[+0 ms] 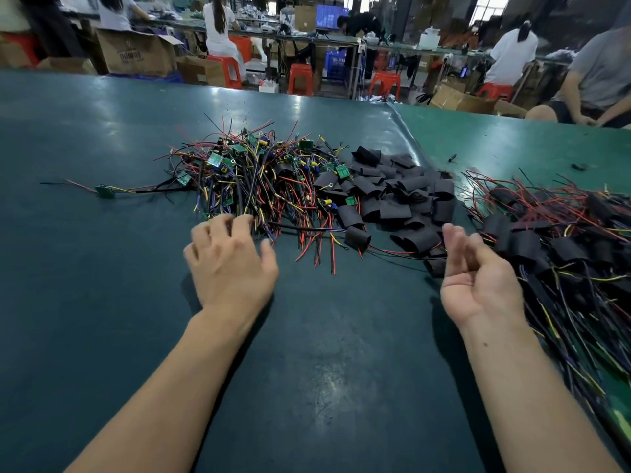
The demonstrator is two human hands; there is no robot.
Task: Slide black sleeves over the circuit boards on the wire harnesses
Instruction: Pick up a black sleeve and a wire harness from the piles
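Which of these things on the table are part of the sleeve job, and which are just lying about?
Part of the job:
- tangled pile of bare harnesses with green boards
- heap of loose black sleeves
- sleeved harnesses stacked at right
- left hand, reaching at the pile
- right hand, empty

Just lying about:
- cardboard boxes
- red stools
- small black scraps

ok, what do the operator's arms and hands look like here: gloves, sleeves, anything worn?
Both are bare. The left hand and right hand have no gloves, finger cots or rings showing. Neither forearm has a sleeve in frame, and no watch or wrist strap shows on either wrist. The right forearm has a small dark dot below the wrist.
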